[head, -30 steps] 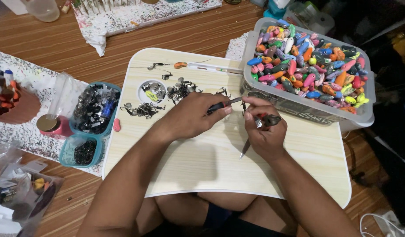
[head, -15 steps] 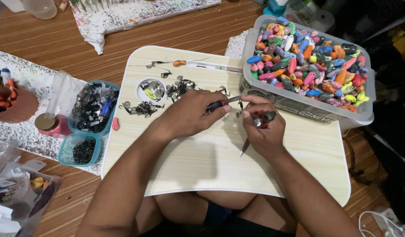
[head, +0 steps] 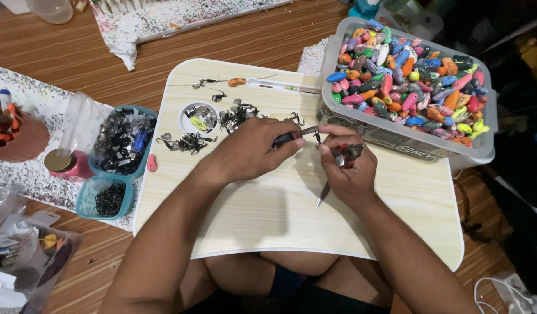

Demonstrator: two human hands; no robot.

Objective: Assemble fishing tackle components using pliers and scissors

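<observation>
Working over a pale wooden lap desk [head: 268,221] at the centre of the frame, the person has both hands closed around tools. The left hand [head: 248,152] is curled round a thin red-and-black tool [head: 293,136] whose tip points right. The right hand [head: 349,168] is clenched on a pair of pliers [head: 338,168], one handle jutting down toward the desk, and its fingertips pinch a small dark metal piece [head: 318,139] between the two hands, too small to identify further. In my judgement that piece could slip from the pinch and fall among the loose metal hooks [head: 190,141] left of the hands, since the grip is fine and the tool tip presses close. A sharp point could also prick a finger. At upper right a clear plastic bin [head: 396,134], with a printed label along its front wall, holds many bright oval lures [head: 408,78]. At left stand two teal trays [head: 124,142] of dark hardware, a red-based jar [head: 63,163] with a tan lid just beside them, and clear packets [head: 30,244] at lower left. An orange lure [head: 237,82] lies at the desk's top edge.
</observation>
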